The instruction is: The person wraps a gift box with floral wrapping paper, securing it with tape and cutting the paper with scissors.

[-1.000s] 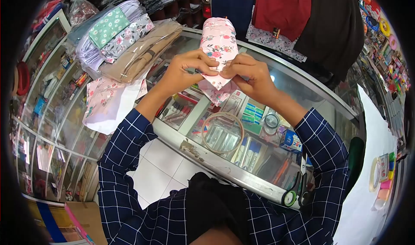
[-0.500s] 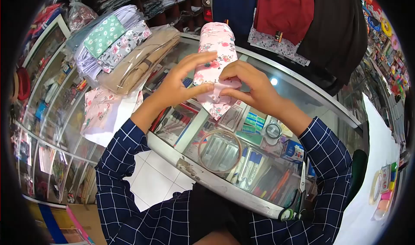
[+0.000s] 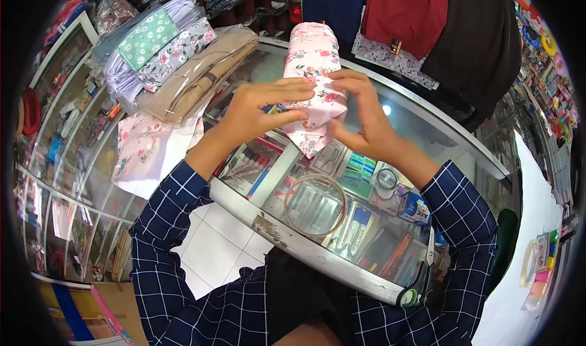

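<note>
A long bundle wrapped in pink floral paper [image 3: 312,56] lies on the glass counter, its near end folded to a point. My left hand [image 3: 259,107] touches the bundle's left side near that end, thumb and fingers apart. On the right side, my right hand [image 3: 365,117] rests its fingertips against the paper, fingers spread and curved around the edge. Neither hand is closed on the bundle. Nearer to me on the glass is a roll of clear tape [image 3: 315,205]. Scissors [image 3: 421,279] lie at the counter's front edge, partly behind my right sleeve.
Packaged folded cloths [image 3: 201,77] are stacked at the left, above a floral sheet [image 3: 137,151]. Dark and red garments [image 3: 406,16] lie across the back. A white sheet [image 3: 519,224] is at the right. The glass counter [image 3: 293,248] has a worn front edge.
My right hand has opened from a pinch on the paper's folded end and moved to its right side. My left fingers have shifted slightly along the bundle.
</note>
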A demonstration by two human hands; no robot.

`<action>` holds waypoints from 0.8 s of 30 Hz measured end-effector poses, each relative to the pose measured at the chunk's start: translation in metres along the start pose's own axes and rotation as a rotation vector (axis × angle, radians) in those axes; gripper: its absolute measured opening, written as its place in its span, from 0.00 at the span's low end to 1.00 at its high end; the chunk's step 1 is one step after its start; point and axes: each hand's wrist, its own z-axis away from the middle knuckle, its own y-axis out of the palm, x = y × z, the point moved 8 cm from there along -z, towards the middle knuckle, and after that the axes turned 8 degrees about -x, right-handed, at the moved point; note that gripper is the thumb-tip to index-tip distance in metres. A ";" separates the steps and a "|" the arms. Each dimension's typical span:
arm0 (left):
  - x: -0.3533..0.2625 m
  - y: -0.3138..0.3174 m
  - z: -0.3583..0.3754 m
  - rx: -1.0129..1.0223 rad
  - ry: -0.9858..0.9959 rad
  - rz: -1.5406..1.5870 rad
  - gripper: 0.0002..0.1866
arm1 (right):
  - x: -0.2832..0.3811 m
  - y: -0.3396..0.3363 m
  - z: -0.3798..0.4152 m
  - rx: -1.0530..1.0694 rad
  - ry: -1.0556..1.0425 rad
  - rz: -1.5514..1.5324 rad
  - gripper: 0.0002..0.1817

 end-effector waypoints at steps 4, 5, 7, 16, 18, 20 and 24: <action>-0.005 -0.010 0.008 -0.123 0.099 -0.191 0.19 | 0.007 0.004 0.012 0.175 -0.157 0.279 0.27; -0.006 -0.009 0.008 -0.138 0.114 -0.201 0.19 | 0.018 0.010 0.015 0.245 -0.260 0.391 0.26; -0.010 -0.008 0.007 -0.110 0.107 -0.234 0.22 | 0.034 0.021 0.018 0.267 -0.365 0.490 0.17; -0.009 -0.008 0.005 -0.147 0.067 -0.241 0.20 | 0.046 0.040 0.026 0.539 -0.573 0.534 0.14; -0.009 -0.008 0.005 -0.147 0.072 -0.242 0.20 | 0.050 0.041 0.023 0.492 -0.648 0.595 0.12; -0.010 -0.009 0.004 -0.148 0.071 -0.241 0.21 | 0.051 0.046 0.026 0.557 -0.678 0.596 0.10; -0.009 -0.008 0.005 -0.178 0.094 -0.272 0.19 | 0.045 0.044 0.020 0.510 -0.642 0.586 0.10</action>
